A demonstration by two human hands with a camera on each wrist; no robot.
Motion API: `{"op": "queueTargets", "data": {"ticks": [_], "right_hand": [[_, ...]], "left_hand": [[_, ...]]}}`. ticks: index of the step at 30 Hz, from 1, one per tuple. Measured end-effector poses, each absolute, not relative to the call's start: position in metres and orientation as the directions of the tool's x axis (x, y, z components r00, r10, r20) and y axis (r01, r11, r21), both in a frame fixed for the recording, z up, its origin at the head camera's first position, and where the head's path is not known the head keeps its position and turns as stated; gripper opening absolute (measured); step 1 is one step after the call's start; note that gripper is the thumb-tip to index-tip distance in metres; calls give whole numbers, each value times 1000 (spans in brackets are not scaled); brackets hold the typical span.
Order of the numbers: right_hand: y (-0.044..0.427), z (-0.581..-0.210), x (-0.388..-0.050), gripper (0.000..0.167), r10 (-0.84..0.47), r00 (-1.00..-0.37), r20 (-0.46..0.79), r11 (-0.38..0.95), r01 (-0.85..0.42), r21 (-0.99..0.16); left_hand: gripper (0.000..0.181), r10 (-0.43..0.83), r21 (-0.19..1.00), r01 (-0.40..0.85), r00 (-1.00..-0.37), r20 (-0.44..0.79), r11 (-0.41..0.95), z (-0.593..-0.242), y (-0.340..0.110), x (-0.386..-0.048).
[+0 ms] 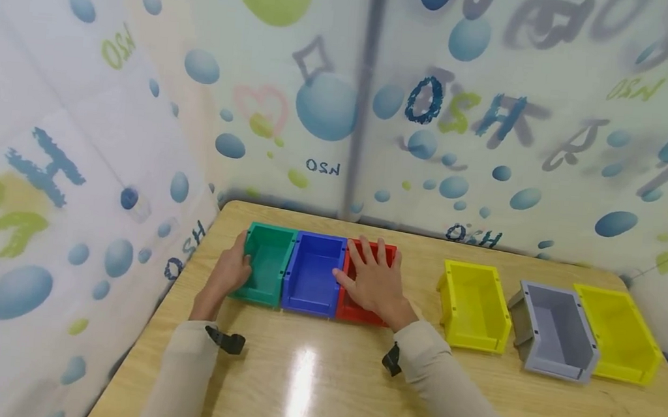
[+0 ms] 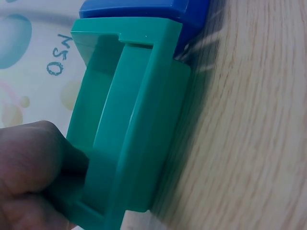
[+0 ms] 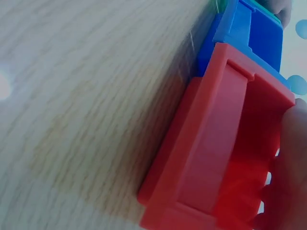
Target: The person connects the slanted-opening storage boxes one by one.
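At 8 o'clock our left hand point(image 1: 228, 270) grips green bin point(image 1: 267, 262) | 5: our right hand point(image 1: 376, 282), splayed wide over red bin point(image 1: 355, 311) | blue bin point(image 1: 315, 277) snug between

"OSH" lettering point(image 1: 458, 111) (repeated), smaller "OSN" lettering point(image 1: 323, 167), on patterned wall point(image 1: 335, 45)

- Head view: bright, even light; 1 long white glare streak on the tabletop point(image 1: 355, 393) near the bottom edge.
- Left wrist view: dimmer, soft — a shadow runs beside the green bin point(image 2: 134, 129).
- Right wrist view: hazy, 1 glare spot at left — broad shadow beside the red bin point(image 3: 206, 143).
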State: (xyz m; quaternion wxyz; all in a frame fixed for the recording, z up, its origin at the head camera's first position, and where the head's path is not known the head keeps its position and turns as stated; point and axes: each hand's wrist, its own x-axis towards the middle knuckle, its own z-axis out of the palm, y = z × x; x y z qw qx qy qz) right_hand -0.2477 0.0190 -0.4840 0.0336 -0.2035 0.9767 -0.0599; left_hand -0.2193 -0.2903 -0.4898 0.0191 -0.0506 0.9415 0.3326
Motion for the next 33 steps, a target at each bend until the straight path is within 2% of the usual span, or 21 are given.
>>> {"op": "queueTargets", "data": {"ticks": [16,24,33], "right_hand": [[33,-469,-251,86,-441,-890,-119,886,-410,-218],[69,-458,-250,83,-382,-923,-44,906,-365,-215],[125,-449,-251,79,-321,-947,-4,905,-305,-295]], "left_hand": [[58,-89,623,-106,-994,-58,775,-494,-293,-220],[59,-93,625,-122,-993,-79,771,-492,-293,-220],[58,-70,621,-87,-996,-52,779,-496,-294,-220]]}}
